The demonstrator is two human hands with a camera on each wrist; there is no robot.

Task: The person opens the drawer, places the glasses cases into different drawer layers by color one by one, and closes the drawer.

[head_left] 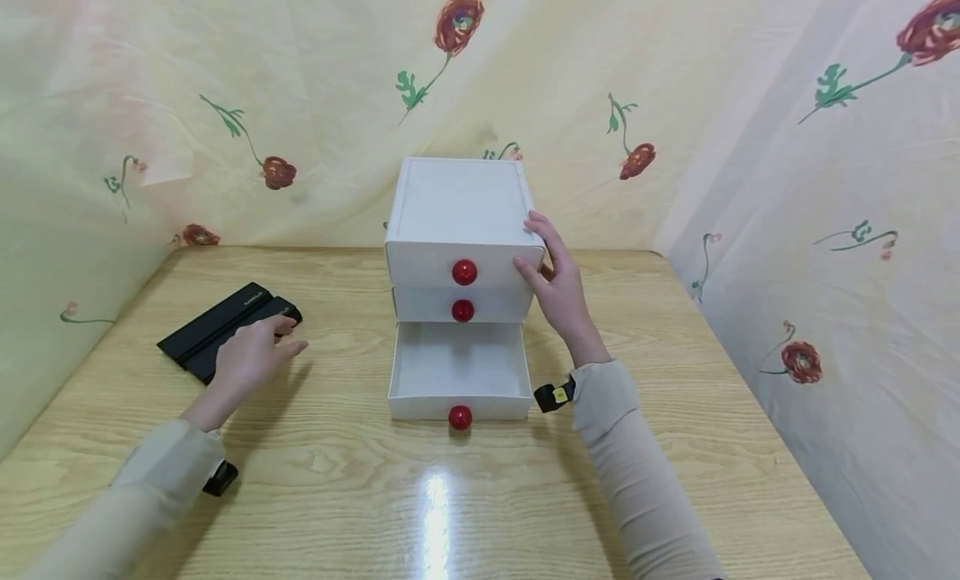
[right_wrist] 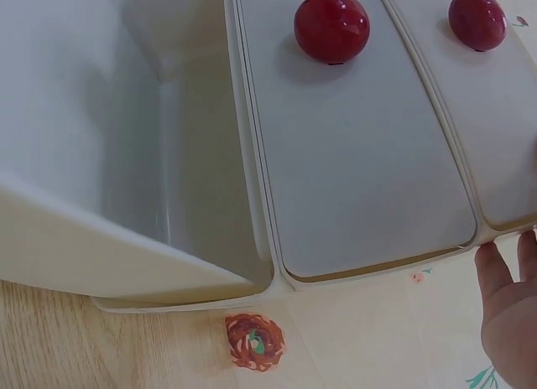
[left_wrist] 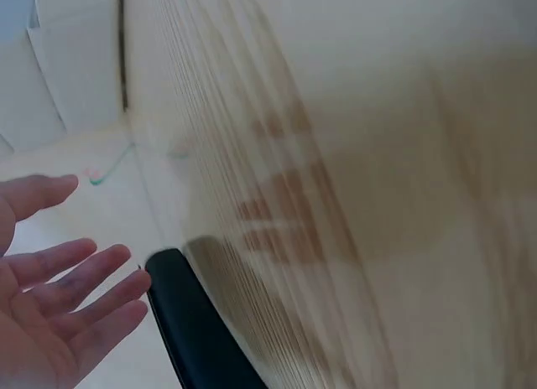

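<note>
A white three-tier drawer cabinet [head_left: 465, 201] with round red knobs stands at the back middle. Its bottom drawer [head_left: 459, 407] is pulled out, with nothing inside it; the upper two are closed. My right hand [head_left: 558, 292] grips the cabinet's top right corner, thumb on the front and fingers along the side. In the right wrist view, fingertips of the right hand [right_wrist: 512, 309] meet the side edge by the top drawer. My left hand [head_left: 251, 355] hovers over a flat black case [head_left: 225, 317] with small lettering, fingers spread and holding nothing. Part of the case is hidden behind that hand.
The wooden table [head_left: 337, 480] runs up to a flowered cloth [head_left: 337, 105] hanging behind it and along the sides. Small black wrist cameras are strapped at both sleeves, the right camera [head_left: 553, 397] being close beside the pulled-out drawer.
</note>
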